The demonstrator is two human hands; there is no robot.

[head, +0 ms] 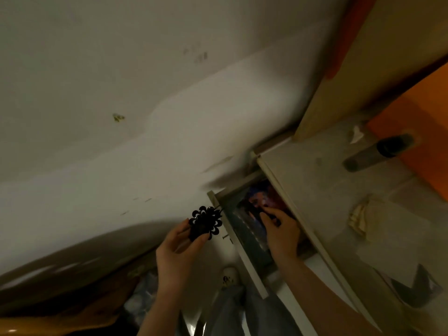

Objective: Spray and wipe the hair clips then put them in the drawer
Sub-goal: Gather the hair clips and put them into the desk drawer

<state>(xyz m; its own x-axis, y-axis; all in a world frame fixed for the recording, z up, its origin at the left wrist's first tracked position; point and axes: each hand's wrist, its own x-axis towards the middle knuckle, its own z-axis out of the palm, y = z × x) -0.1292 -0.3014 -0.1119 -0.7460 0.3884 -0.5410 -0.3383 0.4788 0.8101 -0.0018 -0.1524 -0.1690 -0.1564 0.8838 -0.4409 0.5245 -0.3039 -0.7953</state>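
Observation:
My left hand (178, 248) pinches a black flower-shaped hair clip (205, 221) between thumb and fingertips, just left of the open drawer (244, 258). My right hand (281, 236) reaches into the drawer and its fingers hold a small dark clip (268, 214) over the colourful clutter inside. The drawer is pulled out from under the pale desk top (315, 190).
A dark spray bottle (380, 151) lies on the desk near an orange panel (417, 141). A folded pale cloth (361, 217) rests on the desk right of the drawer. A white wall (121, 117) fills the left. Bags and a shoe (229, 277) lie on the floor below.

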